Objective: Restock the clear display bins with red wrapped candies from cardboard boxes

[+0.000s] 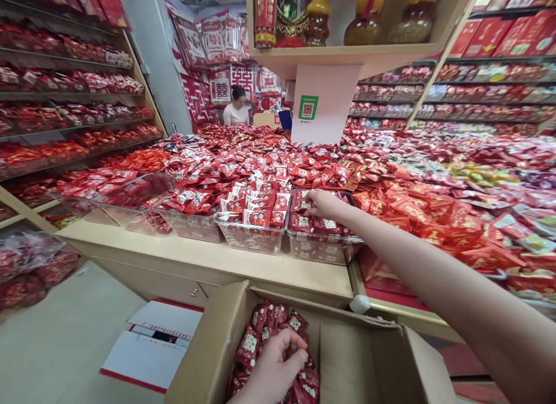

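Observation:
My left hand point(282, 357) is down inside an open cardboard box point(208, 340), its fingers curled and its thumb bent over a heap of dark red candy packets point(249, 343). What lies within those fingers, if anything, is hidden. Stretched forward from the right, my right hand point(321, 206) is over a clear plastic bin point(319, 247) with similar dark red packets. Its bent fingers close on a candy packet point(301, 204) at the bin's left side, partly covering it.
A neighbouring clear bin point(252, 239) holds red and white packets in rows. Orange-red packets point(425, 213) are heaped to the right. Overhead juts a wooden shelf point(347, 53) on a white post point(325, 102). A white carton point(152, 346) is left of the box; a person point(237, 111) is at the back.

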{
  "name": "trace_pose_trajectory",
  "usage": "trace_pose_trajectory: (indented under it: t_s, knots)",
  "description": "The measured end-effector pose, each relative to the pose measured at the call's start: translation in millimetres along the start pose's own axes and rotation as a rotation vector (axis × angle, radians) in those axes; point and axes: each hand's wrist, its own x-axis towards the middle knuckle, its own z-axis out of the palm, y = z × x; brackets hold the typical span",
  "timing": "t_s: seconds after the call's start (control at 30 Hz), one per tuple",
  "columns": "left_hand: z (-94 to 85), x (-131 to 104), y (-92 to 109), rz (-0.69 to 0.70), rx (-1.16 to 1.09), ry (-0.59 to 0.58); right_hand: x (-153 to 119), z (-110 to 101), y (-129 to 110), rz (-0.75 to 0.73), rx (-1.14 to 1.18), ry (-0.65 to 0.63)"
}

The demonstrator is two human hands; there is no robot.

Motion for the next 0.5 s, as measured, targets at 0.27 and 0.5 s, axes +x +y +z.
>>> trace_pose_trajectory:
  t_s: [0.27,0.5]
  knots:
    - [-15.0,1,-40,0.002,0.746,-0.181,-34,-35,-23,0.064,0.183,0.147]
    - [-20.3,23,-76,-0.160,1.177,-0.402,-212,91,-108,0.098,0.666,-0.414]
